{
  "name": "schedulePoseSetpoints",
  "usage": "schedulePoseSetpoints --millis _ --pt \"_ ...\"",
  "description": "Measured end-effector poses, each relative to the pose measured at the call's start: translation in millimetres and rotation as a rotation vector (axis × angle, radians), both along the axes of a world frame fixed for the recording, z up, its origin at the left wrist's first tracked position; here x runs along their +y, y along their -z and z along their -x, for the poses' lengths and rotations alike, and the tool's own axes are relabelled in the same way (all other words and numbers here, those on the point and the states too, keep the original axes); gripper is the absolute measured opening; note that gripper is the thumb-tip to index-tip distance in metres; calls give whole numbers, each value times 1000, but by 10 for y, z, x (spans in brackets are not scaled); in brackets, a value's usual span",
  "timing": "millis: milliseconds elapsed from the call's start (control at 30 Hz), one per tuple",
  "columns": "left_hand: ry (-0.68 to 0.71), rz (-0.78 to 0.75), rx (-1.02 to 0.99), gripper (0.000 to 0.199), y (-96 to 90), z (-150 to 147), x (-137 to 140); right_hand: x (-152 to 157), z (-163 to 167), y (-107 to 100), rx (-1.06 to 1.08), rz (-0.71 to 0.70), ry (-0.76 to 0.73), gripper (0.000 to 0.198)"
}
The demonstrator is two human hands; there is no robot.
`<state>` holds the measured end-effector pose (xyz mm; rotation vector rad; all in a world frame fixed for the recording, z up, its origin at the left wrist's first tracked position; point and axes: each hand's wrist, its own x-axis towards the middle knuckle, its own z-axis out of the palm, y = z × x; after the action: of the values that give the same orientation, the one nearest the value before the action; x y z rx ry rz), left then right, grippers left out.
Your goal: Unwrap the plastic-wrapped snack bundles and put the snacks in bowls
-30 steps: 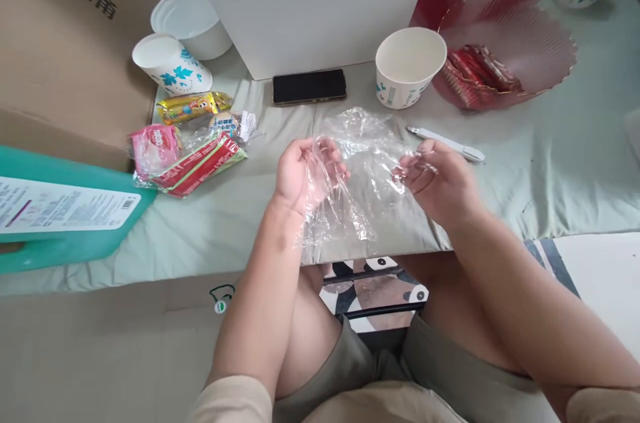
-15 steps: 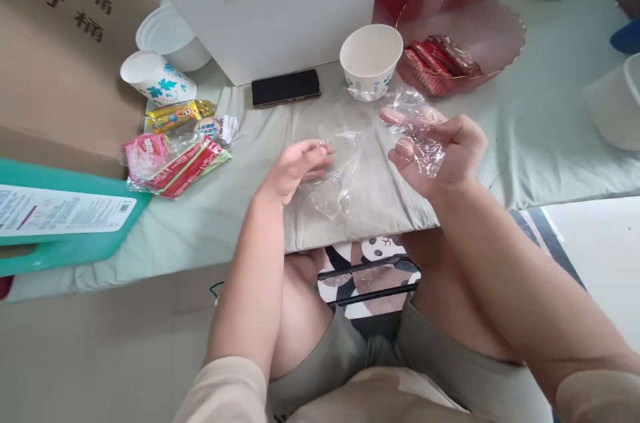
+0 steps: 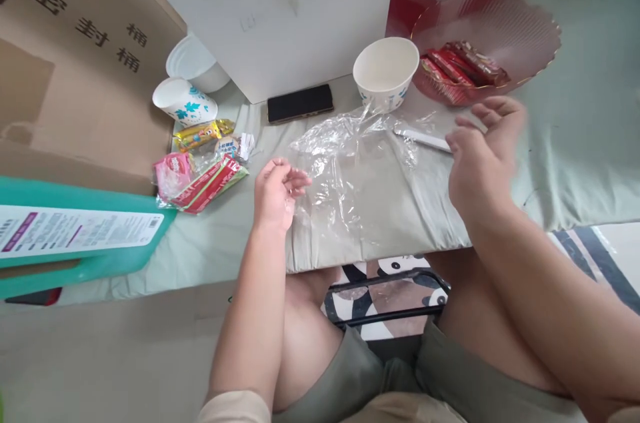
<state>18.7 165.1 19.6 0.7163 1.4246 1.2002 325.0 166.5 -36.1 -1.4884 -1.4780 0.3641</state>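
A clear plastic bag [image 3: 345, 173], crumpled and see-through, is spread over the cloth between my hands. My left hand [image 3: 277, 193] is at its left edge, fingers loosely bent and apart, with nothing visible in them. To the right of the bag, my right hand [image 3: 483, 156] is raised and slightly blurred, its fingers apart. A thin white strip [image 3: 425, 139] runs from the bag to the near side of my right hand; whether it touches the fingers is unclear. Behind the bag stands a white paper bowl [image 3: 385, 70] with blue marks.
A pink scalloped bowl [image 3: 540, 43] holds red-wrapped snacks. A black phone [image 3: 300, 104] lies before a white box [image 3: 290, 16]. Leftward are wrapped snacks [image 3: 205, 183], a tipped paper cup [image 3: 185, 102], a plastic tub [image 3: 197, 63], a cardboard box [image 3: 95, 96] and a green container [image 3: 125, 263].
My hands have moved apart, the right one away to the right. The plastic that was over my right fingers now lies spread on the cloth, and the white strip shows. The view has shifted left.
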Motion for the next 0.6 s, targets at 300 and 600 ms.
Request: schedulePoseSetpoints --millis 300,600 --pt "130 -197 385 71 283 245 83 -235 481 -186 -369 -1 -453 40" --pt "88 -230 486 14 313 172 203 -211 373 -78 -443 100 -400 30"
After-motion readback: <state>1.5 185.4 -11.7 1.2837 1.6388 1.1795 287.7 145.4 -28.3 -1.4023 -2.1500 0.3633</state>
